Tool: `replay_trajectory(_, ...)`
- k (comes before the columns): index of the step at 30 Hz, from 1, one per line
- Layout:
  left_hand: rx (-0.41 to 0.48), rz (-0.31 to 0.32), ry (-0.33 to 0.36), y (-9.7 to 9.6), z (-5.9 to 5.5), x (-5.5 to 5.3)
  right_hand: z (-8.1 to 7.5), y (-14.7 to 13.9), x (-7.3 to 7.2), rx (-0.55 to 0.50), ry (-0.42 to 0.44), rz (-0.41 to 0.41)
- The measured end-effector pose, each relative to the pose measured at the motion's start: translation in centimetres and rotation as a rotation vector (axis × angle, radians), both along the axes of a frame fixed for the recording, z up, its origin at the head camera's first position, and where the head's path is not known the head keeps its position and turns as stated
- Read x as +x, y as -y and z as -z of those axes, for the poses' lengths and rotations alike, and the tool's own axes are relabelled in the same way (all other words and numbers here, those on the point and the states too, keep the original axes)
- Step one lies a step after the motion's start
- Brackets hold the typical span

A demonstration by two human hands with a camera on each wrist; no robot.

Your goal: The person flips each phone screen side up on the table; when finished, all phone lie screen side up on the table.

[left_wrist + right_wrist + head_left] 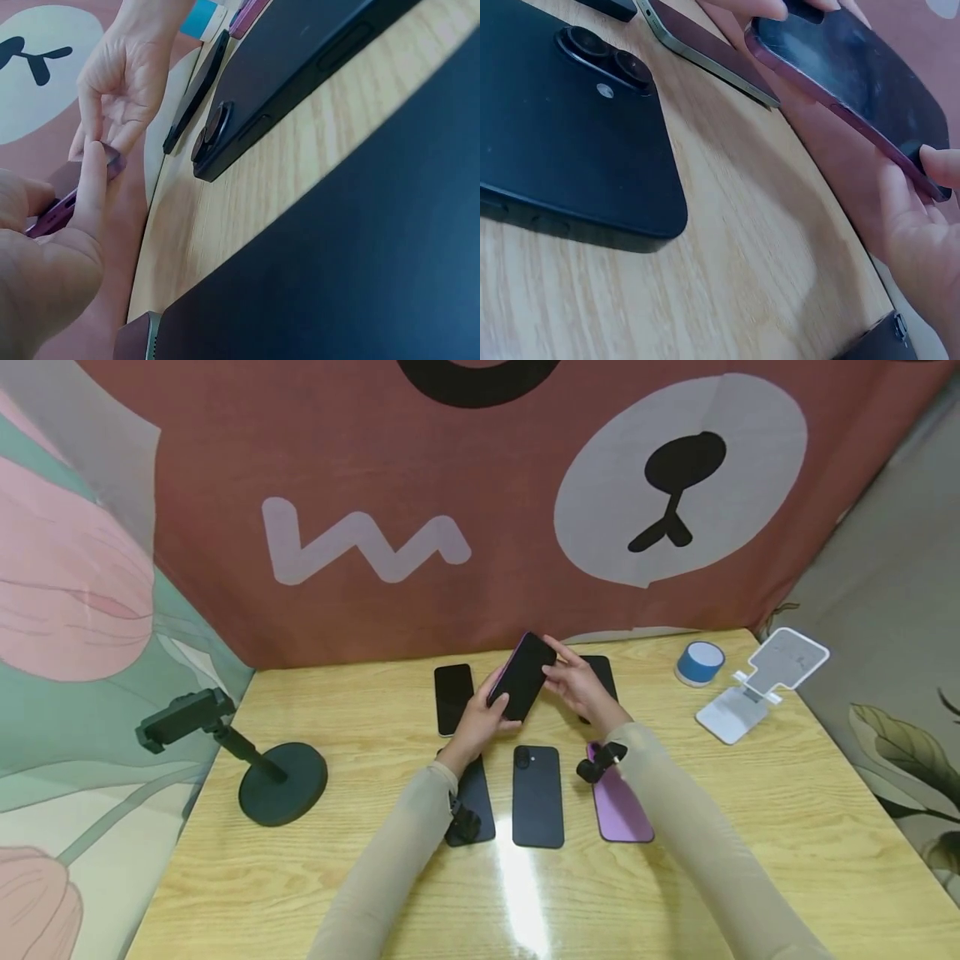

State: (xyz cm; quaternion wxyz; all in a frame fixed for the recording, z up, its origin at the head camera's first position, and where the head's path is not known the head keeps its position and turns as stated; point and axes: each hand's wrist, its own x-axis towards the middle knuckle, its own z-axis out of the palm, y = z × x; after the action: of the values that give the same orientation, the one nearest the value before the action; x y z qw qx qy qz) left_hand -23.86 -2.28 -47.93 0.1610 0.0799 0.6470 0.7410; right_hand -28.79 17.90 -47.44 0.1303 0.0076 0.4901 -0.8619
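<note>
A smartphone (522,678) with a dark screen and purple edges is held up over the back of the table, tilted, screen facing me. My left hand (480,718) grips its lower left end, thumb over the screen's edge. At the opposite end, my right hand (576,683) pinches the phone's right edge; in the right wrist view the thumb lies on a corner of the screen (855,71) with fingers behind. Below the hands lie a dark phone (537,797) with its cameras up, a purple phone (626,810) and another dark phone (474,789), partly hidden by my left wrist.
At the back, a black-screened phone (453,697) lies left of the hands; a dark phone (602,672) lies partly behind the right hand. A black phone stand (283,785) is at left. A blue-and-white cylinder (700,663) and white folding stand (731,716) are at right.
</note>
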Motion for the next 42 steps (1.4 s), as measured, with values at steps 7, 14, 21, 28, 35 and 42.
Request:
replay_trajectory(7, -0.045, 0.002, 0.044, 0.1, 0.1, 0.0, -0.2, 0.0, 0.0, 0.016, -0.023, 0.011)
replay_trajectory(14, -0.059, 0.028, 0.066, 0.2, 0.1, 0.3, -0.3, -0.2, -0.2, 0.047, -0.007, 0.026)
replay_trajectory(21, -0.056, 0.084, 0.093, 0.3, -1.2, 1.3, -0.2, -0.4, -0.4, 0.059, 0.016, 0.051)
replay_trajectory(28, -0.062, 0.083, 0.091, 0.3, -1.3, 1.7, -0.1, -0.5, -0.5, 0.062, 0.019, 0.054)
replay_trajectory(35, -0.063, 0.080, 0.095, 0.2, -1.1, 1.5, -0.2, -0.6, -0.5, 0.067, 0.021, 0.041)
replay_trajectory(42, -0.049, 0.014, 0.132, -0.2, 0.8, 0.6, -0.1, -0.3, -0.8, 0.148, 0.017, 0.024)
